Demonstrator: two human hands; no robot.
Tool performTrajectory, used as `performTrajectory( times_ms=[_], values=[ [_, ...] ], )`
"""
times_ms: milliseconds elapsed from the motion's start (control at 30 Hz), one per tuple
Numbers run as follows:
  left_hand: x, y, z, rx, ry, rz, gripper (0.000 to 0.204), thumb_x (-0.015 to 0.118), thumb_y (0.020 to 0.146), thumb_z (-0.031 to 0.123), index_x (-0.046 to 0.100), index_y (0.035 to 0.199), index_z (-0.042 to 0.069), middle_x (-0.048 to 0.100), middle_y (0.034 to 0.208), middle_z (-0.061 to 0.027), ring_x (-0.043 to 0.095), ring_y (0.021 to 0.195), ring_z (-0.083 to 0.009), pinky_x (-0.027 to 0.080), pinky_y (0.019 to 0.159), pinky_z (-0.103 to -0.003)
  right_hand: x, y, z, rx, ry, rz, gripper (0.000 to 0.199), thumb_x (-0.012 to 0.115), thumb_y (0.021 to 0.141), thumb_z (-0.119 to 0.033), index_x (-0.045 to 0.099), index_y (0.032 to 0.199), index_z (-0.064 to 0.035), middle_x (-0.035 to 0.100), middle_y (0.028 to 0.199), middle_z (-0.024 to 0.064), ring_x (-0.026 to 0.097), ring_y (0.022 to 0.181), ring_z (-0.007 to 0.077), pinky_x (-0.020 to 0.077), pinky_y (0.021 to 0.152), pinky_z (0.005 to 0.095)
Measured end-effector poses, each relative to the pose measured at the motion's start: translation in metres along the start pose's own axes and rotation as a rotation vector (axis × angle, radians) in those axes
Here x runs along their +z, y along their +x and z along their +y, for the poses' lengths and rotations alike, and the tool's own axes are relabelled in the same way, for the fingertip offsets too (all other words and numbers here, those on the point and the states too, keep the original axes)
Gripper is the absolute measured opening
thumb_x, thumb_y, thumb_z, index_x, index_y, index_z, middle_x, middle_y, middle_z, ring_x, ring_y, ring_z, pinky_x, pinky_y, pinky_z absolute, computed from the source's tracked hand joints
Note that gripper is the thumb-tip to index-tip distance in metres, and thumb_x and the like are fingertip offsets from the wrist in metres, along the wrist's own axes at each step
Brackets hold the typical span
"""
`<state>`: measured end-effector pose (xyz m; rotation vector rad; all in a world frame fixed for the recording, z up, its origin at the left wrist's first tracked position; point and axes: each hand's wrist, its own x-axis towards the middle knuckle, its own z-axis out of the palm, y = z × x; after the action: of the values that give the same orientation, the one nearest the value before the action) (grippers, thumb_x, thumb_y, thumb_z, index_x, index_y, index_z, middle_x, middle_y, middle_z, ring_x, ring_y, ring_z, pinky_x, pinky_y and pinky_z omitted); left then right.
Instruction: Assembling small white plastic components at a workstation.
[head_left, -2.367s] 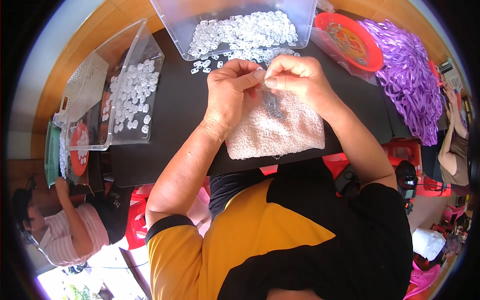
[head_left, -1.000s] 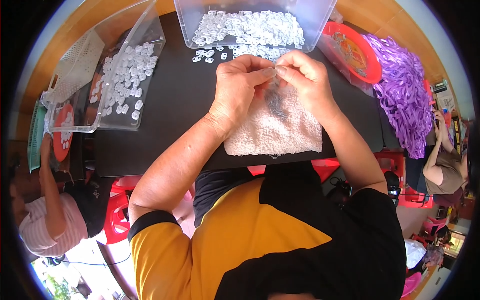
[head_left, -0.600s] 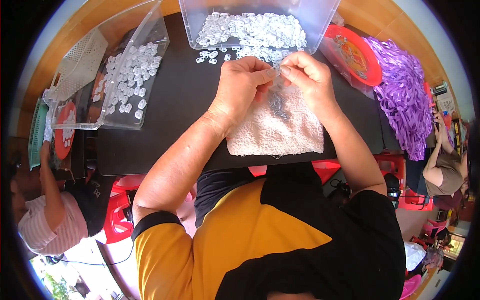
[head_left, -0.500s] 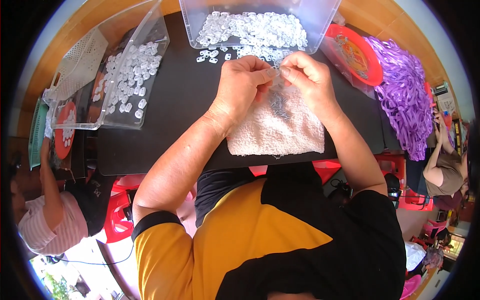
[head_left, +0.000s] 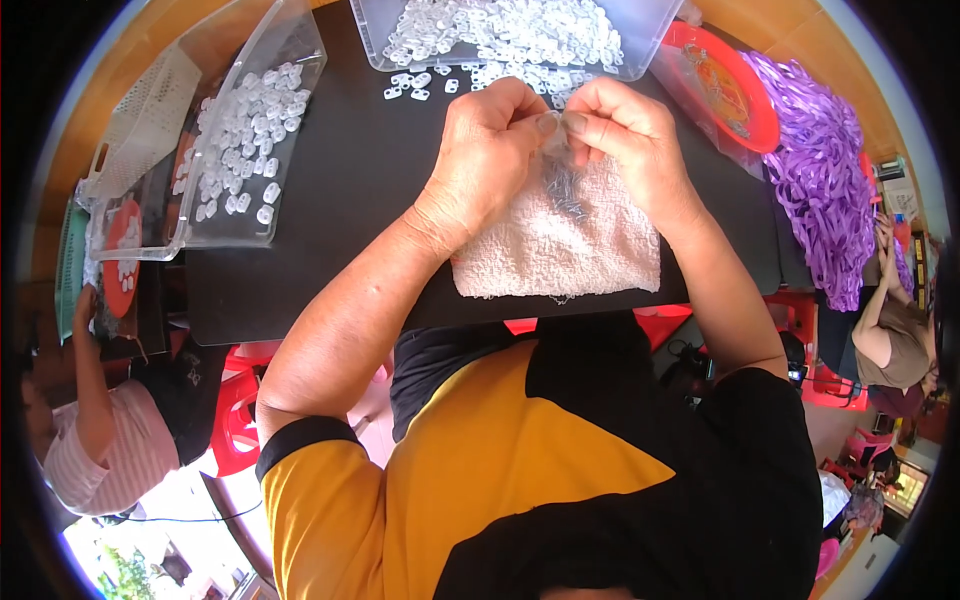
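Two bare hands work close together in the head view, which I watch remotely. Left hand (head_left: 485, 145) pinches a small pale piece (head_left: 556, 127) between thumb and forefinger; right hand (head_left: 630, 125) is narrowed beside it, though blur means I cannot tell what it grips. The piece is above the far part of a pale towel (head_left: 560, 265), where grey metal pins (head_left: 567, 192) lie heaped. White plastic links (head_left: 420, 86) lie beyond, near a clear bin (head_left: 632, 66). Risks, I judge: a slipping pinch could drop the piece; a wrist dragging the towel could scatter the pins.
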<state>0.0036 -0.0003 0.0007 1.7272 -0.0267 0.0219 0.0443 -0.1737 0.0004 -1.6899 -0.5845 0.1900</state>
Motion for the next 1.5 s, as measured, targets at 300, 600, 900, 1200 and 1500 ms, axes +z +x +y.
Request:
performTrajectory(
  times_ms=[300,600,900,1200,1500],
  values=[
    [0.005,0.005,-0.007,-0.04,0.053,0.01,0.009,0.062,0.092,0.008,0.063,0.089,0.0,0.055,0.068,0.0016,0.049,0.061,-0.0052,0.042,0.055,-0.021,0.004,0.001,0.011,0.015,-0.021,0.012,0.012,0.061,0.09,-0.01,0.059,0.084,0.0001,0.058,0.073,-0.0001,0.052,0.062,0.0068,0.0441,0.057,0.0225],
    [0.005,0.009,-0.011,-0.043,-0.002,0.006,0.013,0.064,0.092,0.013,0.063,0.087,0.001,0.055,0.066,0.0011,0.048,0.057,-0.005,0.038,0.051,-0.021,-0.001,0.005,0.007,-0.016,-0.003,0.043,0.012,0.062,0.091,-0.012,0.064,0.087,-0.0004,0.059,0.072,-0.0009,0.052,0.063,0.0058,0.0436,0.057,0.0222],
    [0.003,0.01,-0.01,-0.093,-0.2,0.015,0.011,0.064,0.089,0.009,0.063,0.087,-0.001,0.056,0.064,-0.0022,0.049,0.051,-0.0084,0.04,0.046,-0.025,-0.007,0.007,0.015,-0.191,-0.101,0.076,0.007,0.065,0.089,-0.004,0.063,0.093,0.0011,0.065,0.084,0.0008,0.058,0.082,0.0065,0.0483,0.076,0.0241],
    [0.005,0.01,-0.009,-0.113,-0.213,0.007,0.011,0.063,0.091,0.009,0.061,0.087,-0.001,0.056,0.068,-0.0013,0.049,0.056,-0.0084,0.04,0.049,-0.024,-0.004,0.009,0.02,-0.136,-0.005,0.063,0.004,0.061,0.091,-0.003,0.062,0.093,0.0,0.063,0.081,-0.0006,0.056,0.075,0.0051,0.0469,0.065,0.0224],
    [0.009,0.013,-0.018,-0.056,-0.2,0.046,0.01,0.062,0.091,0.007,0.06,0.086,-0.001,0.055,0.064,-0.0027,0.048,0.051,-0.0092,0.037,0.044,-0.025,0.005,0.005,0.012,0.032,0.12,0.029,0.005,0.061,0.093,-0.008,0.062,0.093,-0.003,0.06,0.083,-0.0023,0.055,0.075,0.0052,0.0464,0.063,0.0213]
  ],
)
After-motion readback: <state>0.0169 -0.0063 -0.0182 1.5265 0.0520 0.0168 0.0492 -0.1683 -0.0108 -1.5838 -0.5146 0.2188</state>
